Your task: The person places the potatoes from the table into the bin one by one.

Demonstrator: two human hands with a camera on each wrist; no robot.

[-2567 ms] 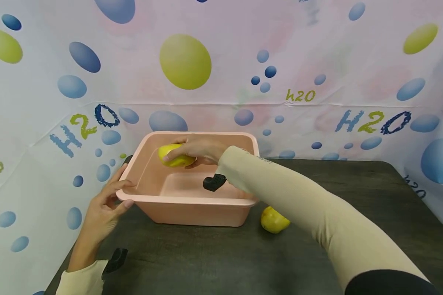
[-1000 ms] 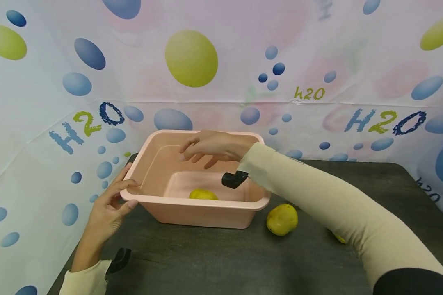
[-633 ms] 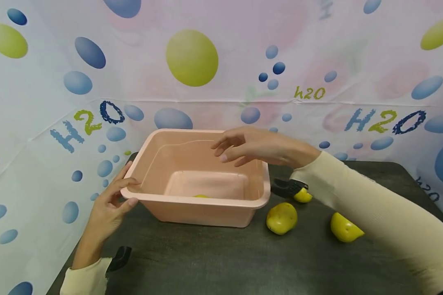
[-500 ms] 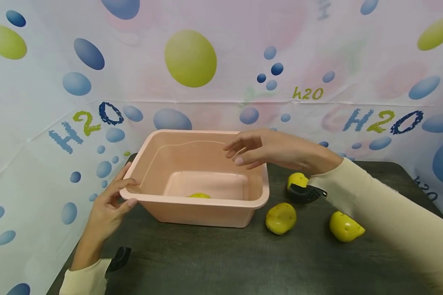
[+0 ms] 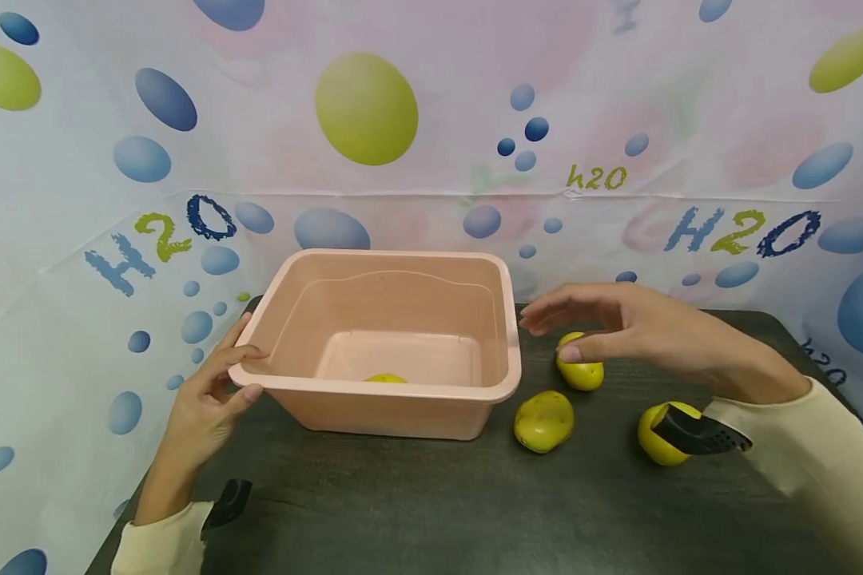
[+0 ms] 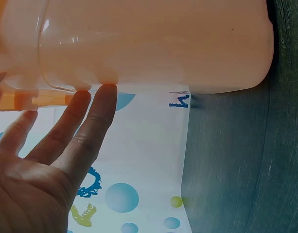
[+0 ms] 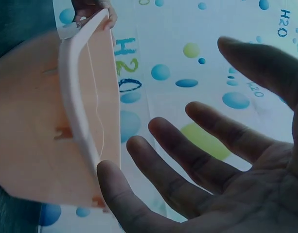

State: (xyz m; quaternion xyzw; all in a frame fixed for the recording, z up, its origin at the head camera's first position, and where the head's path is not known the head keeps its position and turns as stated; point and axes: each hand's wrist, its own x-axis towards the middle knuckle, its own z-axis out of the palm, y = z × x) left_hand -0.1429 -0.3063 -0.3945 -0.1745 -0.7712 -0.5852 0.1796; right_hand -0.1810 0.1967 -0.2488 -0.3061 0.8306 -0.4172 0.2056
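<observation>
At its left corner, a pale pink plastic basin (image 5: pixel 403 413) is held by my left hand (image 5: pixel 203 407), thumb and index finger at the rim. Other left fingertips touch the basin's outer wall in the left wrist view. The top of a yellow lemon (image 5: pixel 387 378) shows inside, the rest hidden by the front wall. My right hand (image 5: pixel 640 331) hovers empty right of the basin, fingers spread and loosely bent. It partly overlaps a second lemon (image 5: pixel 582 374). Another lemon (image 5: pixel 544 422) lies nearer me, and one more (image 5: pixel 650 439) sits partly behind the black wrist camera.
The dark wood-look table (image 5: pixel 374 511) carries the basin and the loose lemons. A white sheet (image 5: pixel 439 144) with blue and green dots and H2O lettering hangs close behind the basin and along the left side.
My right hand let a lemon go inside the basin, then moved out over the right rim, bringing the lemons on the table into view. My left hand stays on the rim.
</observation>
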